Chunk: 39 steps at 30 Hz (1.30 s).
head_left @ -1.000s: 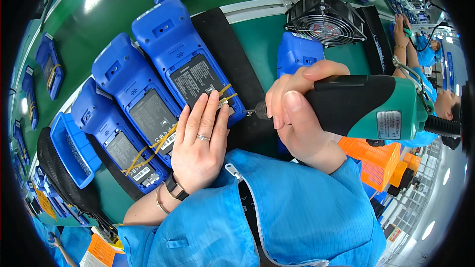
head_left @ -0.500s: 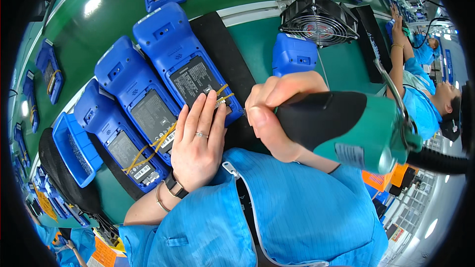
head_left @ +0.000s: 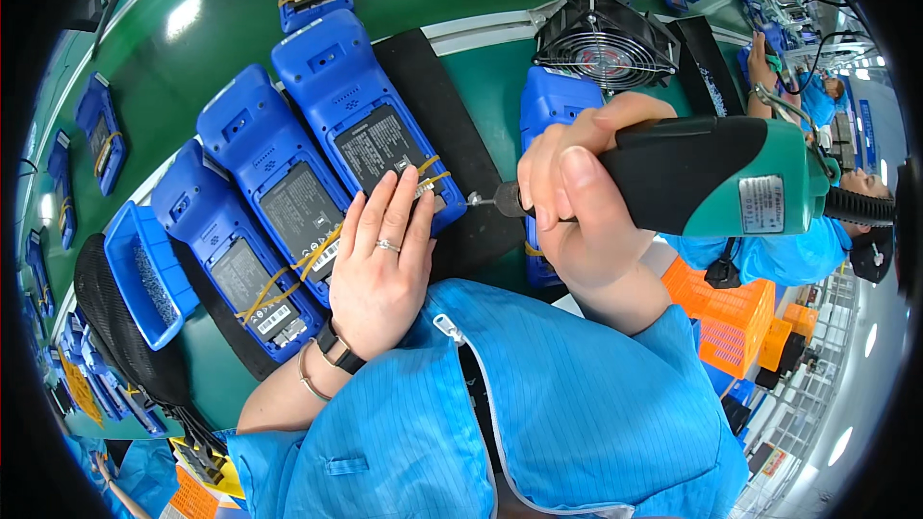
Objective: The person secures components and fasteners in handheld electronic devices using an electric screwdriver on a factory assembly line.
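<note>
Blue handset [head_left: 332, 86], left hand [head_left: 378, 279] atop, screwdriver [head_left: 683, 173] beside

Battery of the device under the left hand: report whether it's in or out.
In: the dark battery lies sunk into the blue device, its labelled face showing beyond the left hand.

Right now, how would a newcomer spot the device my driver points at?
On the green bench, find three blue devices side by side. Yours is the rightmost, its lower end under the left hand. Unlike its neighbours, it has the tip of the green-and-black power driver beside one corner.
</note>
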Each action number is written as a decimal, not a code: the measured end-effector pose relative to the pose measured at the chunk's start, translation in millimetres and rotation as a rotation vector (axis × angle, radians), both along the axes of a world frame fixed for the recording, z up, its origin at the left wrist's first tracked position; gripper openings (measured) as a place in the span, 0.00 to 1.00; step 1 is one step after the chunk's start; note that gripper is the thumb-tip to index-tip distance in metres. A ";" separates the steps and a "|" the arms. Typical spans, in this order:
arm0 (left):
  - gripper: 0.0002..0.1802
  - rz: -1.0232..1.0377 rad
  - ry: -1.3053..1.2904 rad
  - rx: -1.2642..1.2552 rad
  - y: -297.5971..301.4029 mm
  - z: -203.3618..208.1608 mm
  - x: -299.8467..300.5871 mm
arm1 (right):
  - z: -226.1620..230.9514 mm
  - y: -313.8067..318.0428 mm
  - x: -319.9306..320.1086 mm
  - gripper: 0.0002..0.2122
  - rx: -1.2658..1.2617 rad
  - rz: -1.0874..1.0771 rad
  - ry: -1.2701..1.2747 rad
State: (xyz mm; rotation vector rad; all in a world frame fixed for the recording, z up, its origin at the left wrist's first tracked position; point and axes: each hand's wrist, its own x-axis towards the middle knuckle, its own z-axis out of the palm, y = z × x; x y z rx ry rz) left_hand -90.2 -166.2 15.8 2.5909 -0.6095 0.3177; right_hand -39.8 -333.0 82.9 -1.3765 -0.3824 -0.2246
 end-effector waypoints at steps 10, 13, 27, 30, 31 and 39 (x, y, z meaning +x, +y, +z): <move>0.21 -0.030 -0.004 0.085 31.3 -5.0 -45.5 | 4.6 23.8 3.3 0.15 -0.149 0.175 -0.054; 0.22 -0.065 -0.012 0.057 36.5 -11.6 -44.5 | -0.1 40.2 8.3 0.15 -0.250 0.230 -0.029; 0.22 -0.124 0.093 0.009 47.2 -7.1 -40.6 | -11.7 69.5 23.1 0.15 -0.423 0.275 -0.038; 0.22 -0.118 0.099 0.011 48.0 -7.3 -42.4 | -12.7 70.0 22.9 0.15 -0.434 0.269 -0.054; 0.21 -0.116 0.092 0.010 48.0 -7.9 -42.2 | -12.9 69.6 23.1 0.15 -0.440 0.264 -0.060; 0.22 -0.127 0.126 -0.021 49.4 -7.0 -42.5 | -5.1 69.8 22.5 0.15 -0.573 0.257 -0.110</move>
